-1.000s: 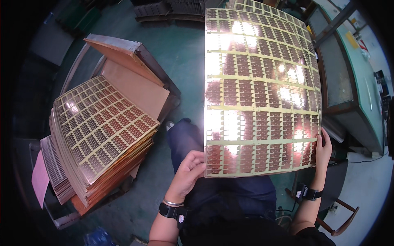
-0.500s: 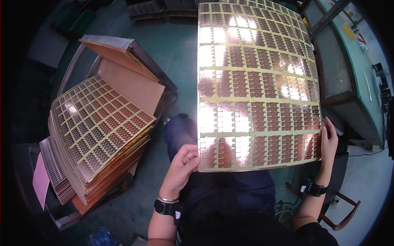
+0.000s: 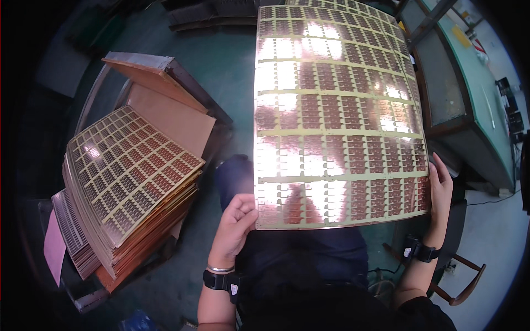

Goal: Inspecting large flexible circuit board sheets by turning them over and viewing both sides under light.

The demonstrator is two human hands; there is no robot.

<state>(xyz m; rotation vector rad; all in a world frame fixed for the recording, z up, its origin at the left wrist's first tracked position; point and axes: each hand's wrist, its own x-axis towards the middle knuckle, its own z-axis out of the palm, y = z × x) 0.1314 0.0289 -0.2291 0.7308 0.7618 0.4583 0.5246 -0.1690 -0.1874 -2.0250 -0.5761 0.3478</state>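
Head: fingers (image 3: 242, 205) on patterned panel (image 3: 356, 113).

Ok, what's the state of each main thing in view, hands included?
Large rectangular copper-and-yellow-green panel, held up, glare across its face.
Left hand, closed on the panel's lower left corner.
Right hand, against the panel's right edge; grip unclear.
Stack of rectangular copper-patterned panels, slanted.
Pink rectangular sheet, tilted, left of the stack.
Black wristbands, strapped on both forearms.

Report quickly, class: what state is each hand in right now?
Left hand: closed on the patterned sheet, at its lower left corner.
Right hand: against the sheet's right edge; whether its grip is closed cannot be told.
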